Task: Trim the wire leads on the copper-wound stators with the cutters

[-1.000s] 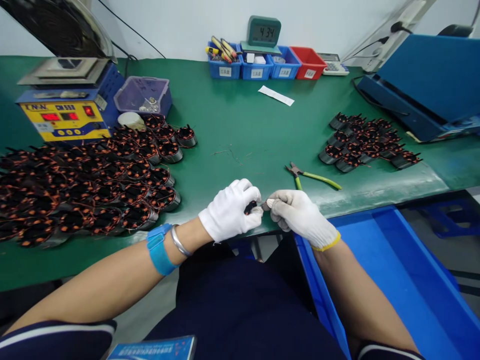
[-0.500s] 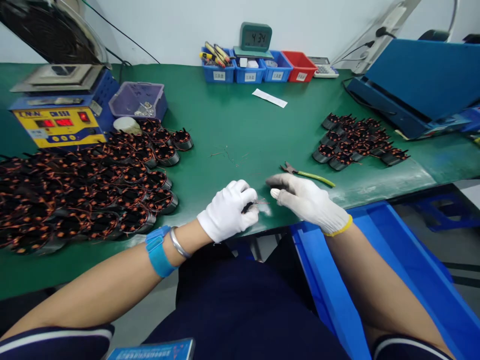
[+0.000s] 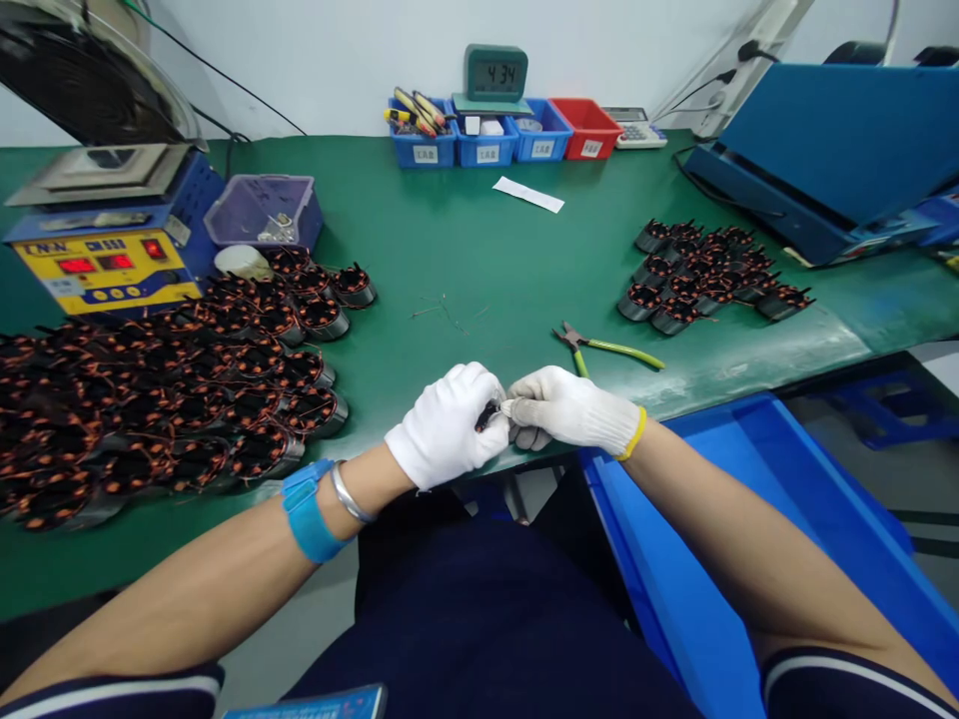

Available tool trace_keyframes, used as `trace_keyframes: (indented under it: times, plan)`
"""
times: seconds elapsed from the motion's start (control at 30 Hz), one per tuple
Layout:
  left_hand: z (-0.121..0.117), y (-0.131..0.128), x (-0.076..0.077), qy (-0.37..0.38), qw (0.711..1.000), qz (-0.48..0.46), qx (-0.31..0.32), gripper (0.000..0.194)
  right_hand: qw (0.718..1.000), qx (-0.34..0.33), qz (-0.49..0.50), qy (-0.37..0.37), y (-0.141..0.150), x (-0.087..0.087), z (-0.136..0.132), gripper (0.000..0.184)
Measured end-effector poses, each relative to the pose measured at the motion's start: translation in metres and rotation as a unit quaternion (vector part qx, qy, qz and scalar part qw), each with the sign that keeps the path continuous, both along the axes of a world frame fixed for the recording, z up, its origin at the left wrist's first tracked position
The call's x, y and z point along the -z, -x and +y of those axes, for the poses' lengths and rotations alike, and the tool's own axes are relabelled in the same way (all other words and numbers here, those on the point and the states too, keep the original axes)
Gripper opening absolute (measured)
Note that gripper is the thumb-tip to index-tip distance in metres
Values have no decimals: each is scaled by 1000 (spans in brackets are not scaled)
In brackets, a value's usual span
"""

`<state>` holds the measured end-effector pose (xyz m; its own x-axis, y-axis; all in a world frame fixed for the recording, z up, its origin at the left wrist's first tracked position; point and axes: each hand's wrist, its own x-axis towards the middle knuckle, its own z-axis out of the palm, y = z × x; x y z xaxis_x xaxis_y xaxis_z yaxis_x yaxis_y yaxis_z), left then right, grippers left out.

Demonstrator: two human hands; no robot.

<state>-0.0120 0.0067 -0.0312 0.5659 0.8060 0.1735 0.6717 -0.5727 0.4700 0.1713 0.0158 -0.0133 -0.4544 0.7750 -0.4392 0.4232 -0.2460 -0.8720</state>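
My left hand (image 3: 450, 424), in a white glove, is closed around a motor stator (image 3: 486, 414), of which only a dark bit shows between thumb and fingers. Right beside it, my gloved right hand (image 3: 576, 409) pinches at the stator's wire ends; the wires themselves are mostly hidden by the fingertips. Just beyond my right hand lie diagonal cutters (image 3: 625, 352) with green handles, their jaws apart. Many copper-wound stators (image 3: 172, 399) crowd the left of the green bench, and a smaller group of stators (image 3: 704, 275) stands at the right.
Wire scraps (image 3: 450, 310) lie mid-bench, a white paper strip (image 3: 528, 194) farther back. A yellow-fronted control unit (image 3: 105, 270) and a purple bin (image 3: 266, 210) stand left. Blue tool bins (image 3: 425, 150), a red bin (image 3: 584, 130) and a clock (image 3: 495, 73) line the wall. A blue tray (image 3: 749, 469) is below right.
My right hand let go of the wires and opened away to the right, then came back and closed at the stator again. My left hand has kept hold of the stator.
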Motion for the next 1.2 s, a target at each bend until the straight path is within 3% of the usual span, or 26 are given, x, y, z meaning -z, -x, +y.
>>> trace_keyframes:
  times: [0.07, 0.2, 0.3, 0.4, 0.53, 0.6, 0.67, 0.73, 0.87, 0.9, 0.93, 1.0, 1.03, 1.1, 1.13, 1.2]
  plan:
    - [-2, 4, -2, 30, 999, -36, 2, 29, 999, 17, -14, -25, 1, 1, -5, 22]
    - [-2, 11, -2, 136, 980, -144, -9, 77, 988, 24, -66, -138, 1, 11, -16, 23]
    - [6, 17, -3, 236, 935, -263, -25, 71, 979, 37, -50, -194, -1, 16, -28, 24]
    - [13, 24, -8, 360, 868, -341, -37, 60, 974, 67, -5, -215, -3, 14, -41, 25]
    - [10, 29, -23, 578, 776, -252, 26, 58, 964, 96, 34, -244, -4, 6, -56, 25]
    - [4, 27, -28, 605, 762, -228, 50, 52, 971, 112, 67, -198, -4, 4, -61, 24]
    - [-3, 25, -30, 561, 783, -263, 52, 52, 976, 140, 106, -126, -3, 6, -63, 24]
    - [-10, 23, -30, 458, 827, -317, 75, 52, 971, 174, 147, -67, -2, 11, -65, 27]
    - [-23, 24, -29, 128, 917, -335, 177, 17, 946, 221, 234, -24, 1, 21, -67, 33]
    - [-26, 24, -29, 44, 923, -323, 203, 9, 943, 220, 247, -26, 2, 20, -69, 34]
    - [-28, 25, -28, -27, 923, -317, 217, 14, 943, 212, 254, -35, 3, 18, -70, 35]
    - [-30, 26, -27, -88, 926, -321, 179, 27, 952, 176, 234, -93, 5, 9, -73, 34]
    - [-30, 25, -27, -63, 933, -334, 121, 30, 955, 153, 207, -147, 5, 3, -74, 33]
    - [-25, 24, -26, 117, 933, -340, -2, 42, 944, 109, 136, -280, 5, -8, -75, 30]
    - [-22, 24, -26, 258, 910, -325, -25, 52, 930, 91, 103, -342, 5, -12, -75, 28]
    - [-14, 24, -27, 526, 810, -258, 17, 67, 904, 75, 61, -417, 4, -16, -74, 26]
